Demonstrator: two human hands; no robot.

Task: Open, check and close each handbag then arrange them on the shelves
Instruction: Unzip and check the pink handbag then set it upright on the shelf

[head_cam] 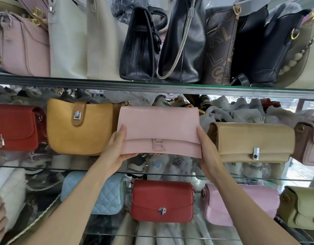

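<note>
Pale pink handbag [159, 131]; mustard bag [80, 128]; quilted light-blue bag [106, 193]; brown bag [219, 50], seemingly lettered

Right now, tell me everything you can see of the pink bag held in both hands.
The pink bag is a wide, flat rectangle of smooth, slightly glossy pale pink material that looks like leather. Its front flap is down, with a curved lower edge and a pink letter-shaped clasp at the middle. Gold hardware shows at its top right corner. It faces the camera upright, at the middle shelf, between a mustard bag and a beige bag. The left hand grips its lower left end, the right hand its lower right end.
</note>
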